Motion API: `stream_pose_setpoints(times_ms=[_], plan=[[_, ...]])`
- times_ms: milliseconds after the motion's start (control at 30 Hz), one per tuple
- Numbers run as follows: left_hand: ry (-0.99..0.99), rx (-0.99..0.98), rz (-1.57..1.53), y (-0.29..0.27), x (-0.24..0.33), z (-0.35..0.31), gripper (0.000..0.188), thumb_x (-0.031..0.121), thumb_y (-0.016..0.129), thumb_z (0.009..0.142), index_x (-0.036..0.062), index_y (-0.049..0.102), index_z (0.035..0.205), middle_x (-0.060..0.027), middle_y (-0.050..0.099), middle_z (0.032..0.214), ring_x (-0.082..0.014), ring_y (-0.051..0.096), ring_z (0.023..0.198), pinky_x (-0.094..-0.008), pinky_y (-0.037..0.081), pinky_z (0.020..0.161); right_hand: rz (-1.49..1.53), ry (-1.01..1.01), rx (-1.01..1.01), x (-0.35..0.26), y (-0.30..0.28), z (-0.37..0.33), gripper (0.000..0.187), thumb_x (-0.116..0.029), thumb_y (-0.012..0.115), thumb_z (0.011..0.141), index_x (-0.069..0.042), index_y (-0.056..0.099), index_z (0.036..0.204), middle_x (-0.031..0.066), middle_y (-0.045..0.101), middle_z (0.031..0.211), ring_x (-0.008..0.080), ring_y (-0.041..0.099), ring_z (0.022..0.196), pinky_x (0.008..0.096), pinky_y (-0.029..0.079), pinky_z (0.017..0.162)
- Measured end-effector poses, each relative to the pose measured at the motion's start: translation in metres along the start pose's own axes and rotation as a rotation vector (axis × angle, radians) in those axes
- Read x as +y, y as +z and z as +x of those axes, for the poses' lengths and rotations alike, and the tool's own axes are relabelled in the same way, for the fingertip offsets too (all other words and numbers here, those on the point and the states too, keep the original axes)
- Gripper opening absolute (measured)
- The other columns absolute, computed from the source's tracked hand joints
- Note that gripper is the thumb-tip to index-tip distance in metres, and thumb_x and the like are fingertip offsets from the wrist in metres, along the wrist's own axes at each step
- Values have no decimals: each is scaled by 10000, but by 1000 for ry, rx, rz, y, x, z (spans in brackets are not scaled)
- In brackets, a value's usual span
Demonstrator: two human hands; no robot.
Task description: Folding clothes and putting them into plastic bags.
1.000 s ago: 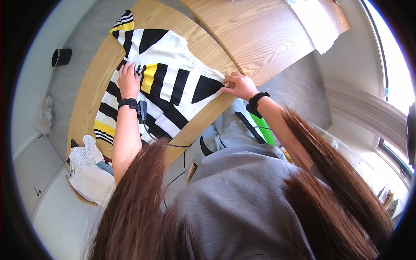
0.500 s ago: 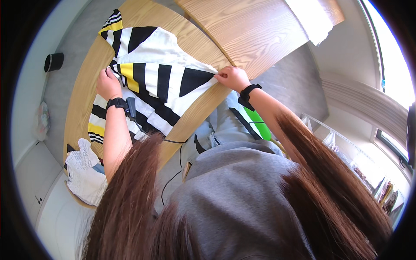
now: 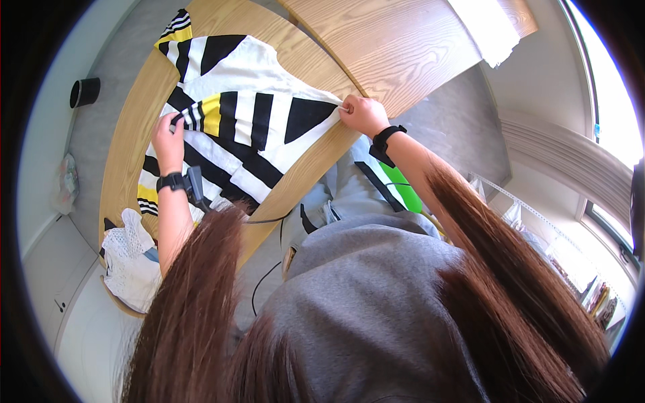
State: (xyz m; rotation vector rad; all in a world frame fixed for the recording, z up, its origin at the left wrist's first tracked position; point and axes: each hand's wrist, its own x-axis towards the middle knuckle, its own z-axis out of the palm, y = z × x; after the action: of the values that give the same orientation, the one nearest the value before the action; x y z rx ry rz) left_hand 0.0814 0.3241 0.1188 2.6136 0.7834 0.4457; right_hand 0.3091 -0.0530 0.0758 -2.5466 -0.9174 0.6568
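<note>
A knit sweater [image 3: 232, 79] in white, black and yellow blocks and stripes lies spread on the wooden table [image 3: 127, 127]. One of its sleeves [image 3: 245, 119] stretches across the body between my two hands. My left hand [image 3: 166, 140] pinches the striped cuff end of this sleeve, thumb and fingers closed on it. At the shoulder end, near the table's inner edge, my right hand [image 3: 364, 115] is closed on the cloth. The other sleeve [image 3: 176, 33] points to the far left, its cuff at the table's outer edge.
White lacy clothing [image 3: 127, 262] is heaped at the near left. A second wooden table [image 3: 383, 47] adjoins at the far right, with white cloth [image 3: 480, 30] on it. A black bin [image 3: 85, 93] stands on the floor at left. A dark cable [image 3: 265, 220] runs near my left arm.
My left hand has shifted slightly down and left, pulling the sleeve's cuff out straighter, so more stripes show. My right hand has moved slightly right, still gripping the shoulder.
</note>
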Motion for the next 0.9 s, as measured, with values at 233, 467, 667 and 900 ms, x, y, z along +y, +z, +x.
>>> stream_pose_setpoints(times_ms=[233, 467, 667, 900], plan=[[174, -17, 313, -72, 25, -110, 177, 54, 649, 715, 89, 564, 866, -70, 575, 876, -277, 531, 883, -409, 385, 800, 108, 117, -103, 5, -19, -2, 231, -313, 619, 775, -116, 582, 891, 92, 664, 801, 290, 638, 783, 388, 498, 684], [242, -187, 350, -16, 17, -245, 163, 276, 539, 740, 152, 551, 845, -15, 526, 763, -223, 527, 792, -375, 395, 672, 119, 80, -83, 6, -14, 0, 196, -298, 644, 775, -127, 593, 856, 48, 641, 719, 256, 627, 711, 365, 487, 632], [22, -211, 324, -28, 12, -266, 242, 10, 660, 656, 60, 506, 836, -132, 532, 827, -323, 521, 845, -413, 426, 762, 122, 49, -111, -6, -7, 4, 208, -302, 667, 765, -131, 602, 863, 53, 642, 739, 241, 633, 721, 350, 493, 644], [-15, -309, 297, -29, 21, -279, 136, 3, 530, 698, 84, 490, 800, -95, 503, 768, -299, 506, 783, -405, 404, 691, 87, 87, -105, 8, 4, 6, 222, -312, 668, 759, -115, 596, 833, 69, 640, 725, 242, 634, 716, 351, 494, 643]])
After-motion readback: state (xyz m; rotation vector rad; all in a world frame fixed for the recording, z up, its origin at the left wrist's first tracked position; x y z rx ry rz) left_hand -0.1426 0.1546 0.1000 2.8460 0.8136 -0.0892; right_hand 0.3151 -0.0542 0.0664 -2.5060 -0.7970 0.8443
